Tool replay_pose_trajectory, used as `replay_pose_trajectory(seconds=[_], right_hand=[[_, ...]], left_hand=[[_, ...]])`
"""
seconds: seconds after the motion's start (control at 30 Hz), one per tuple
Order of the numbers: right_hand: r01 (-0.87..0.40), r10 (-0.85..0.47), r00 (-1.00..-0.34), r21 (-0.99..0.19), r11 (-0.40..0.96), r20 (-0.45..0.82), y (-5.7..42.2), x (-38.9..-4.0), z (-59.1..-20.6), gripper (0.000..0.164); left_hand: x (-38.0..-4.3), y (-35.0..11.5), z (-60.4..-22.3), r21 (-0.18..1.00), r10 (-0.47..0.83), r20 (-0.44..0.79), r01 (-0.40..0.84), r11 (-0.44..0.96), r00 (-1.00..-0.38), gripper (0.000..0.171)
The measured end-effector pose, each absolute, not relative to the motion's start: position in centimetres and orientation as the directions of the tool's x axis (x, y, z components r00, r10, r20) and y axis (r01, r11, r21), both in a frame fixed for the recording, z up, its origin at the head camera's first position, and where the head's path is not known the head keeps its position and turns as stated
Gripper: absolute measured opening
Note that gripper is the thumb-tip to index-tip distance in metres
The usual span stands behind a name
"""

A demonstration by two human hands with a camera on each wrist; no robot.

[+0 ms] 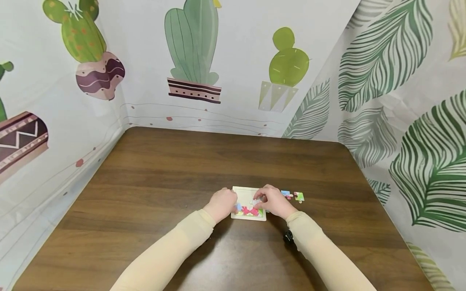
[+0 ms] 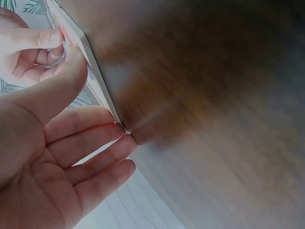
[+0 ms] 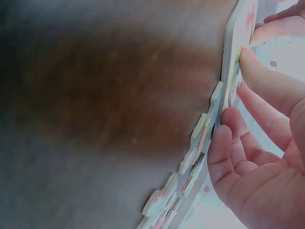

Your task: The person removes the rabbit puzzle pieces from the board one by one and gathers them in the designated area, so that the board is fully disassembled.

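While the left hand [image 1: 222, 204] holds the pale puzzle tray [image 1: 244, 195] at its left edge, thumb over the rim, the right hand [image 1: 275, 201] has thumb and fingertips together on a pale jigsaw piece [image 1: 257, 201] over the tray's right half. The tray lies flat on the desk [image 1: 174, 161], pink-and-green pieces [image 1: 246, 211] filling its near part, the far part bare. Loose pieces [image 1: 285, 194] lie to its right. The step seems to be fitting this piece above the joined row; the next move likely calls for lining up its tabs and pressing it flat.
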State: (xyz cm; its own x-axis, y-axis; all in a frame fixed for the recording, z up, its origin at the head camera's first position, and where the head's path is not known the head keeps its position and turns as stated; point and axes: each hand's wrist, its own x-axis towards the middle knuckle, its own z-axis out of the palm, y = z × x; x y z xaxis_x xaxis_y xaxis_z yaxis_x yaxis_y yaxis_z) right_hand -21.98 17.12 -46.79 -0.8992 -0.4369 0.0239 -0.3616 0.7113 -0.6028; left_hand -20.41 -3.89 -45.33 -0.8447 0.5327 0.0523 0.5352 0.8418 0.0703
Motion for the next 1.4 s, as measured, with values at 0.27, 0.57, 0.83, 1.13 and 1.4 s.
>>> replay_pose_trajectory(seconds=[0.27, 0.57, 0.83, 1.13, 1.4], right_hand=[[-0.371, -0.449, -0.893, -0.608, 0.702, 0.026, 17.12, -21.98, -46.71, 0.024], [-0.34, -0.438, -0.899, -0.614, 0.712, -0.01, 16.97, -22.13, -46.46, 0.027], [-0.342, -0.43, -0.903, -0.614, 0.712, 0.005, 17.04, -22.18, -46.67, 0.022], [-0.306, -0.41, -0.912, -0.638, 0.707, -0.017, 17.39, -22.48, -47.1, 0.003], [-0.278, -0.389, -0.921, -0.671, 0.688, -0.017, 17.56, -22.6, -47.22, 0.006]], left_hand=[[-20.24, -3.82, -45.12, 0.058, 0.538, 0.064, 0.541, 0.839, -0.841, 0.031], [-20.23, -3.77, -45.05, 0.062, 0.533, 0.052, 0.535, 0.842, -0.844, 0.031], [-20.21, -3.74, -45.07, 0.065, 0.536, 0.057, 0.539, 0.84, -0.842, 0.032], [-20.34, -3.67, -45.4, 0.058, 0.534, 0.047, 0.536, 0.842, -0.844, 0.031], [-20.42, -3.69, -45.54, 0.054, 0.536, 0.053, 0.538, 0.841, -0.843, 0.03]])
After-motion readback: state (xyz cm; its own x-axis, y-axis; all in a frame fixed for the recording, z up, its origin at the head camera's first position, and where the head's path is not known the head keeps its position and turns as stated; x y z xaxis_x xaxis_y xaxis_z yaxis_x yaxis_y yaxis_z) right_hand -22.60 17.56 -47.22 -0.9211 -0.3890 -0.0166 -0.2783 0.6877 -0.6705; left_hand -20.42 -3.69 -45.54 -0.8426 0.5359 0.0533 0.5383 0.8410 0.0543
